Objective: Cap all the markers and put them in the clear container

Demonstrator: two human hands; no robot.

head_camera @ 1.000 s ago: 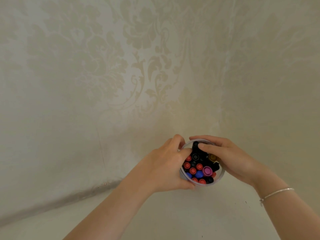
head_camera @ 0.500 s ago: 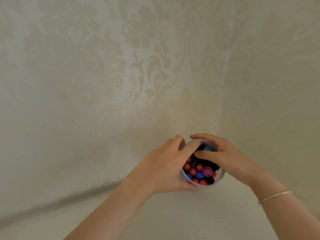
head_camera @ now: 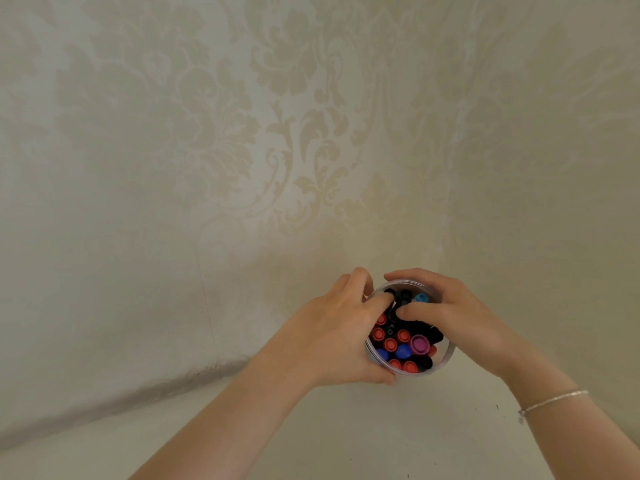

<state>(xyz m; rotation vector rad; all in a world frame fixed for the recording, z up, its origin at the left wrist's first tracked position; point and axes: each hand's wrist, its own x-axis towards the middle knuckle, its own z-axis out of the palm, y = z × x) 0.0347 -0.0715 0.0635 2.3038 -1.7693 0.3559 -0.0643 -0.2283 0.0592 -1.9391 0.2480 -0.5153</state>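
Observation:
A clear round container (head_camera: 446, 362) stands on the pale table close to the wall. It is packed with upright capped markers: red caps (head_camera: 390, 344), a purple cap (head_camera: 419, 344), blue caps (head_camera: 402, 351), black ones and a light blue cap (head_camera: 421, 298) at the far side. My left hand (head_camera: 332, 336) wraps the container's left wall, thumb under its near edge and forefinger lying on the marker tops. My right hand (head_camera: 462, 318) cups the right and far rim, its thumb pressing across the black markers.
Patterned cream wallpaper (head_camera: 311, 150) rises directly behind the container, meeting the pale tabletop (head_camera: 346, 438) along a grey seam at left. A thin silver bracelet (head_camera: 550, 400) circles my right wrist.
My left forefinger has slid onto the marker tops. My right thumb has shifted nearer, uncovering the light blue cap at the far side. The container stays in place.

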